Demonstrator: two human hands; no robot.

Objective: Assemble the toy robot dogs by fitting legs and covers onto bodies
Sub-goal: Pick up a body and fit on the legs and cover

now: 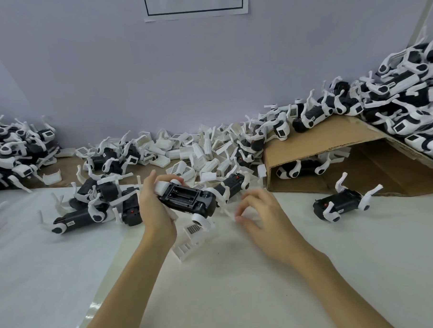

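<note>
My left hand (pixel 156 211) grips a black toy dog body (pixel 187 198), belly up, held above the white table near its middle. White leg joints show at the body's ends. Just right of it, my right hand (pixel 258 211) has curled fingers whose tips pinch a thin white leg piece (pixel 228 214) that lies low over the table. A white cover (pixel 192 235) with a grille lies on the table under the held body.
Black bodies with white legs (pixel 93 209) lie left of my hands. One dog (pixel 341 203) sits at the right. Loose white covers (pixel 205 154) are heaped along the back. A cardboard box (pixel 333 139) at the right carries a pile of assembled dogs (pixel 406 101). Another pile (pixel 11 150) fills the far left.
</note>
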